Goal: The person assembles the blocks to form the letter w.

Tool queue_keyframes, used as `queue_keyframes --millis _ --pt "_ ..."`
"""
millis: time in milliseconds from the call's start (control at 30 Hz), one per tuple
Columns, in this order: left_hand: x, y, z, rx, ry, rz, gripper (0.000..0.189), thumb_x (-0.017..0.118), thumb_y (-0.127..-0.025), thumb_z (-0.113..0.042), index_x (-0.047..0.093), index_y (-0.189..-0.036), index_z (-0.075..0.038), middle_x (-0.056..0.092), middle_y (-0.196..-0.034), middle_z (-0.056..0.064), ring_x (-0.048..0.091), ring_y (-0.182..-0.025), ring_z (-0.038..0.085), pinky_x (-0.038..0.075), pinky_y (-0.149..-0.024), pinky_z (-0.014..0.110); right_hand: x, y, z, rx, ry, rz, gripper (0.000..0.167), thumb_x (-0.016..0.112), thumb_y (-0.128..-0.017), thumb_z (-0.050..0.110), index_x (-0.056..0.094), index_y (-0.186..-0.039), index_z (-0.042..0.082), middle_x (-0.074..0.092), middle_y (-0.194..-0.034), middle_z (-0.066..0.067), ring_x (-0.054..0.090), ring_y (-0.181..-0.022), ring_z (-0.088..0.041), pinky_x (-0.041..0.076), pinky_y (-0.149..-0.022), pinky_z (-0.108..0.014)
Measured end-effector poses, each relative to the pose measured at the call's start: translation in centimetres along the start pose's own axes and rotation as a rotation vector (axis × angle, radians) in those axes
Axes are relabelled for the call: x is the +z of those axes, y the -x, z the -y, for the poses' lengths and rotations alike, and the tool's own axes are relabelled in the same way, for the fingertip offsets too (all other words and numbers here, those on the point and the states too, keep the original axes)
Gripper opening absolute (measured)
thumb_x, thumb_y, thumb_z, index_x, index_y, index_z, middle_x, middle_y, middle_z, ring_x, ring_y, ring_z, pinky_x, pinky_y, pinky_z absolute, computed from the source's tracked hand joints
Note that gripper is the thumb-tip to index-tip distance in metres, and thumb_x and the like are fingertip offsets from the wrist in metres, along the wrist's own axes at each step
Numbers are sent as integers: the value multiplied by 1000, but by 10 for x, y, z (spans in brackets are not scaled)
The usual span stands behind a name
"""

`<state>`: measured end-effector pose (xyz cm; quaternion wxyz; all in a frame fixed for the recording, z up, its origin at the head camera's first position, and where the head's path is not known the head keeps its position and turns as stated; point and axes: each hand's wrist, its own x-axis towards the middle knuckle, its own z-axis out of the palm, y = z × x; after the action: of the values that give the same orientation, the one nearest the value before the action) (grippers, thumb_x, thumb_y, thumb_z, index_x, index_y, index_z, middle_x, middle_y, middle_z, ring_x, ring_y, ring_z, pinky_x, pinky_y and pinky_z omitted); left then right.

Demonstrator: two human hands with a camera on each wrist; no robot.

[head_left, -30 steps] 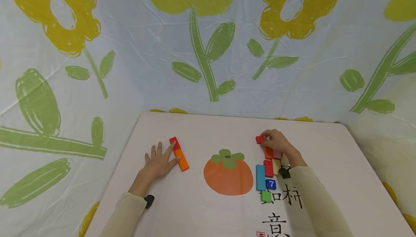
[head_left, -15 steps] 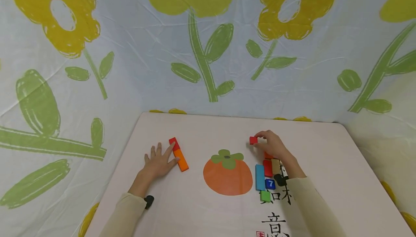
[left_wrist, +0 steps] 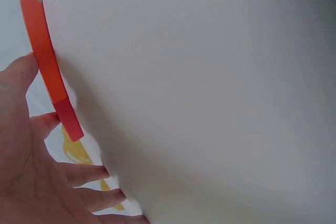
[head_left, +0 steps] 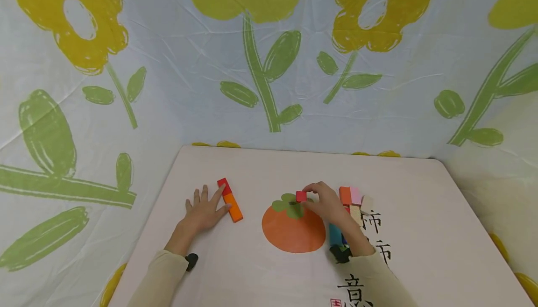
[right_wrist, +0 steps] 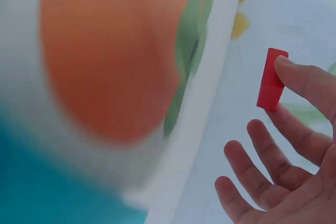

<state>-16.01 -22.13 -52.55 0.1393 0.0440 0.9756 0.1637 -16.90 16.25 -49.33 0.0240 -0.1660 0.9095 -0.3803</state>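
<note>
My left hand (head_left: 203, 212) lies spread on the table at the left, its thumb and index finger touching a short row of blocks. That row is an orange block (head_left: 233, 208) with a red block (head_left: 224, 186) end to end at its far end; both also show in the left wrist view. Between thumb and index finger, my right hand (head_left: 329, 204) pinches a small red block (right_wrist: 272, 80). In the head view this block overlaps the leaves of the printed persimmon (head_left: 293, 229); the right wrist view shows it held up above the table.
Right of the persimmon lies a cluster of blocks: an orange-red block (head_left: 345, 196), a pink block (head_left: 355, 196), a beige block (head_left: 367, 203) and a blue block (head_left: 335, 235), partly hidden by my right arm. Black characters (head_left: 352, 288) are printed nearby. Flowered cloth (head_left: 201, 64) walls the table.
My right hand has carried the small red block leftward from beside the block cluster to over the persimmon's leaves. The left hand and its two blocks have stayed in place.
</note>
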Motion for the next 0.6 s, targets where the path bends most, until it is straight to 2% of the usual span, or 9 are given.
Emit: queue_keyframes --millis 167,333,600 --pt "1 -1 1 4 0 4 77 48 -99 -59 26 -160 -16 9 -158 37 5 -141 62 5 -104 80 22 5 17 -30 -69 0 29 80 -86 13 69 -113 6 62 -113 -14 58 -106 -34 51 -91 -50" --pt "2 -1 1 -1 -6 10 78 48 -99 -59 25 -160 -16 9 -158 37 5 -141 62 5 -104 79 41 5 29 -21 -134 21 31 80 -87 14 69 -115 6 61 -111 -10 59 -104 -33 53 -89 -49" --pt "0 1 -1 1 -8 -2 77 49 -99 -57 26 -159 -15 11 -157 37 6 -141 62 6 -104 79 66 -2 42 -35 -135 125 26 77 -90 21 69 -112 10 61 -112 -2 56 -101 -23 52 -82 -37"
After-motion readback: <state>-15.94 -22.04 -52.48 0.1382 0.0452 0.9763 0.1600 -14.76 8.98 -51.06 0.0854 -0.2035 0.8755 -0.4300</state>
